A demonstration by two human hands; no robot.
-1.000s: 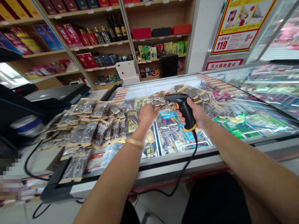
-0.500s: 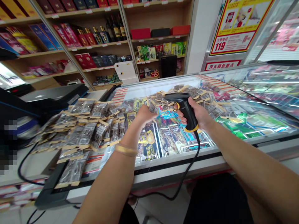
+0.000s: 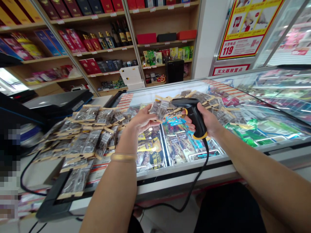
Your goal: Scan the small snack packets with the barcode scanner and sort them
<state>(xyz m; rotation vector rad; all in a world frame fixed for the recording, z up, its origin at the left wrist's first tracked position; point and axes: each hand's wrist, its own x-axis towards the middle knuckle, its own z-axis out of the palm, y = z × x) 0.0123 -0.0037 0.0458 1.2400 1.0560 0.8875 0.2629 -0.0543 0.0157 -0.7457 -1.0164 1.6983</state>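
Observation:
My right hand (image 3: 206,121) is closed around the handle of a black and yellow barcode scanner (image 3: 195,118), its head pointing left. In my left hand (image 3: 142,119) I hold a small clear packet (image 3: 159,108) with tan ends and dark contents, raised just left of the scanner's head. The fingers pinch the packet at its left side and lower edge. Many similar packets (image 3: 87,140) lie heaped on the left of the freezer's glass top. Another heap of them (image 3: 222,111) is spread behind and right of the scanner.
Under the glass of the chest freezer (image 3: 170,171) are wrapped ice creams (image 3: 181,145). The scanner's black cable (image 3: 191,187) hangs over the front edge. Shelves (image 3: 107,50) with boxes and bottles stand behind. A dark device (image 3: 58,102) sits at the left.
My left hand has shifted slightly left and turned, bringing a packet up into clear view beside the scanner. My right hand and the scanner have barely moved.

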